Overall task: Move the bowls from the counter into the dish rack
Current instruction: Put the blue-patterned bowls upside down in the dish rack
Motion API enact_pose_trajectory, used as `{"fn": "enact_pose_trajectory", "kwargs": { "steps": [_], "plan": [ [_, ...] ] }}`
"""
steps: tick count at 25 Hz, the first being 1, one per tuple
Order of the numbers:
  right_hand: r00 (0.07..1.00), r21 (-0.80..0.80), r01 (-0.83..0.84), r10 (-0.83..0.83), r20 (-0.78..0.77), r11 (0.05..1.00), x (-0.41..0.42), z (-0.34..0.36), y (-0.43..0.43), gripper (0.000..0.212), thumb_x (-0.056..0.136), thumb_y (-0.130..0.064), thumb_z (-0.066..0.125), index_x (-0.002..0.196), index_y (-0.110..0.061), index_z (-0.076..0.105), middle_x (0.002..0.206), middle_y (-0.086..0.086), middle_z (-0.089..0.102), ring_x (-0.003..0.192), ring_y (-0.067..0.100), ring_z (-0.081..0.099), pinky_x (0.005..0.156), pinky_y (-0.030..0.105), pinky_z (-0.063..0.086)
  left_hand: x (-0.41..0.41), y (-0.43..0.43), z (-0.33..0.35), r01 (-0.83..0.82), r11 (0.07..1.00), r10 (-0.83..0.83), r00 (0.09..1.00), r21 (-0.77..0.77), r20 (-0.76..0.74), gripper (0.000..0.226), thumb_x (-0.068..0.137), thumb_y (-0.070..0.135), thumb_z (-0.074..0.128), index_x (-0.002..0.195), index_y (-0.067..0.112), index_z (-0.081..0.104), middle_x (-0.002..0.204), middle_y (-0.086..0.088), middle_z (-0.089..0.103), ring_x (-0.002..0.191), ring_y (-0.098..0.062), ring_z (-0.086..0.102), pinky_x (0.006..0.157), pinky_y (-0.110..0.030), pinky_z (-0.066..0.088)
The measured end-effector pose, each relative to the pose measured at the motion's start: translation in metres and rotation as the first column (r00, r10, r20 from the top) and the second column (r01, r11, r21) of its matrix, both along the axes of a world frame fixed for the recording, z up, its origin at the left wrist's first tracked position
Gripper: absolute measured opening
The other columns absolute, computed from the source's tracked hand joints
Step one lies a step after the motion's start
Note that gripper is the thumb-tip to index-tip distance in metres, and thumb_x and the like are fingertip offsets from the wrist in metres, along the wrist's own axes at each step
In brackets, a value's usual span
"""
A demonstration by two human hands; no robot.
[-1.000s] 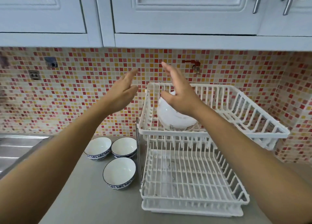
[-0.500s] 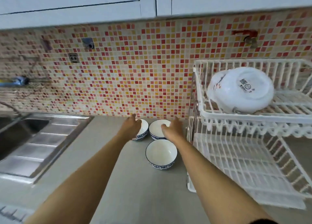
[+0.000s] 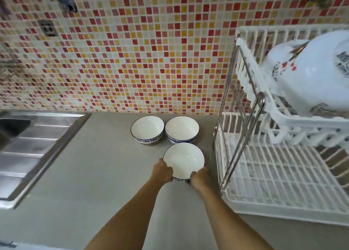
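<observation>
Gripping: both hands closed on the nearest bowl (image 3: 183, 160), one at each side of its near rim
Sink (image 3: 28, 148): a steel basin and ribbed drainer lay at the far left, set into the grey bench (image 3: 85, 183)
Wall: small red, yellow and cream tiles ran behind the bench
Left bowl (image 3: 147, 130): stood upright on the bench by the wall, white inside, blue pattern outside, just beside its neighbour
Left hand (image 3: 163, 171): its grip was wrapped on the nearest bowl's left edge
Middle bowl (image 3: 182, 129): stood upright next to the left bowl, just behind the held one
Right hand (image 3: 199, 177): its grip was closed on the nearest bowl's lower right edge
Dish rack (image 3: 273, 174): a white two-tier rack stood on the bench to the right of the bowls; its lower tier held nothing
Large white bowl (image 3: 311, 74): lay tilted, bottom outward, in the upper tier at the far right
</observation>
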State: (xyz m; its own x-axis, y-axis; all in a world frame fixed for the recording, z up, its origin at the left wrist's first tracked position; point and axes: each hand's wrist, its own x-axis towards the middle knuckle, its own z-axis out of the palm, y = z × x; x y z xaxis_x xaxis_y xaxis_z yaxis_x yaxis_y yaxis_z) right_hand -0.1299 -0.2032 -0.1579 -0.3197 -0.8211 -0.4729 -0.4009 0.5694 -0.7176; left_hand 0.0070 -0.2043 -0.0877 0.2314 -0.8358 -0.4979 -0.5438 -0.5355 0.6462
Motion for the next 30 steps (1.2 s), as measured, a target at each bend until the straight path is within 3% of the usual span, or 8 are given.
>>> {"fn": "enact_pose_trajectory", "kwargs": {
  "steps": [5, 10, 13, 16, 19, 24, 27, 30],
  "plan": [
    [0.967, -0.122, -0.207, 0.185, -0.175, 0.971, 0.014, 0.094, 0.033, 0.039, 0.08, -0.017, 0.045, 0.119, -0.02, 0.044, 0.113, 0.007, 0.061, 0.098, 0.03, 0.061, 0.08, 0.03, 0.05, 0.036, 0.002, 0.021, -0.067, 0.997, 0.066, 0.998, -0.044, -0.018, 0.029, 0.086, 0.001, 0.036, 0.114, 0.004, 0.046, 0.118, -0.019, 0.051, 0.106, -0.043, 0.058, 0.063, -0.052, 0.059],
    [0.908, -0.368, -0.41, 0.333, -0.255, 0.835, 0.049, 0.182, 0.032, 0.057, 0.091, -0.006, 0.04, 0.144, -0.019, 0.023, 0.123, 0.013, 0.058, 0.107, 0.032, 0.057, 0.084, 0.035, 0.047, 0.083, 0.002, 0.108, -0.064, 0.946, 0.063, 0.998, -0.318, -0.014, 0.041, 0.097, 0.037, 0.034, 0.117, 0.008, 0.055, 0.105, -0.016, 0.059, 0.099, -0.037, 0.061, 0.08, -0.05, 0.057],
    [0.892, -0.526, -0.443, 0.295, -0.342, 0.726, 0.068, 0.254, 0.037, 0.057, 0.094, -0.01, 0.042, 0.146, -0.022, 0.02, 0.125, 0.013, 0.057, 0.109, 0.031, 0.056, 0.088, 0.038, 0.046, 0.101, 0.004, 0.169, -0.116, 0.802, 0.1, 0.993, -0.586, -0.06, 0.051, 0.097, 0.047, 0.033, 0.126, 0.011, 0.053, 0.101, -0.012, 0.06, 0.095, -0.031, 0.06, 0.083, -0.044, 0.054],
    [0.89, -0.718, -0.451, 0.211, -0.404, 0.53, 0.074, 0.324, 0.051, 0.058, 0.094, -0.01, 0.046, 0.145, -0.023, 0.02, 0.124, 0.011, 0.057, 0.103, 0.027, 0.059, 0.085, 0.035, 0.049, 0.106, 0.012, 0.235, -0.179, 0.629, 0.078, 0.983, -0.756, -0.168, 0.039, 0.097, 0.048, 0.033, 0.089, 0.019, 0.058, 0.077, -0.006, 0.05, 0.074, -0.021, 0.049, 0.063, -0.031, 0.041],
    [0.922, -0.818, -0.386, 0.138, -0.363, 0.427, 0.058, 0.385, 0.068, 0.058, 0.091, -0.012, 0.052, 0.142, -0.018, 0.026, 0.118, 0.01, 0.058, 0.099, 0.025, 0.061, 0.078, 0.027, 0.05, 0.09, 0.027, 0.293, -0.231, 0.479, -0.047, 0.957, -0.847, -0.288, 0.031, 0.097, 0.049, 0.032, 0.077, 0.036, 0.052, 0.079, 0.0, 0.051, 0.074, -0.015, 0.048, 0.064, -0.031, 0.042],
    [0.855, -0.83, -0.444, -0.117, -0.505, 0.337, -0.015, 0.453, 0.097, 0.036, 0.093, -0.011, 0.044, 0.129, -0.009, 0.043, 0.123, 0.01, 0.048, 0.1, 0.024, 0.054, 0.077, 0.025, 0.037, 0.02, 0.043, 0.361, -0.116, 0.227, -0.194, 0.968, -0.967, -0.162, 0.032, 0.099, 0.043, 0.032, 0.093, 0.02, 0.054, 0.077, -0.003, 0.051, 0.067, -0.012, 0.045, 0.062, -0.027, 0.04],
    [0.853, -0.869, -0.42, -0.212, -0.476, 0.26, -0.081, 0.468, 0.107, 0.042, 0.092, -0.005, 0.042, 0.133, -0.01, 0.042, 0.126, 0.013, 0.05, 0.102, 0.025, 0.052, 0.082, 0.029, 0.039, -0.039, 0.05, 0.388, -0.046, 0.168, -0.352, 0.93, -0.985, -0.103, 0.031, 0.1, 0.04, 0.032, 0.109, 0.023, 0.057, 0.084, 0.007, 0.058, 0.074, -0.009, 0.053, 0.064, -0.025, 0.044],
    [0.829, -0.879, -0.436, -0.294, -0.476, 0.195, -0.157, 0.472, 0.11, 0.045, 0.089, -0.002, 0.044, 0.134, -0.011, 0.043, 0.125, 0.012, 0.055, 0.111, 0.028, 0.053, 0.091, 0.033, 0.041, -0.101, 0.048, 0.401, 0.125, 0.105, -0.397, 0.915, -0.987, 0.073, 0.03, 0.1, 0.038, 0.033, 0.099, 0.016, 0.054, 0.071, 0.003, 0.053, 0.062, -0.013, 0.048, 0.056, -0.033, 0.042]
  ]
}}
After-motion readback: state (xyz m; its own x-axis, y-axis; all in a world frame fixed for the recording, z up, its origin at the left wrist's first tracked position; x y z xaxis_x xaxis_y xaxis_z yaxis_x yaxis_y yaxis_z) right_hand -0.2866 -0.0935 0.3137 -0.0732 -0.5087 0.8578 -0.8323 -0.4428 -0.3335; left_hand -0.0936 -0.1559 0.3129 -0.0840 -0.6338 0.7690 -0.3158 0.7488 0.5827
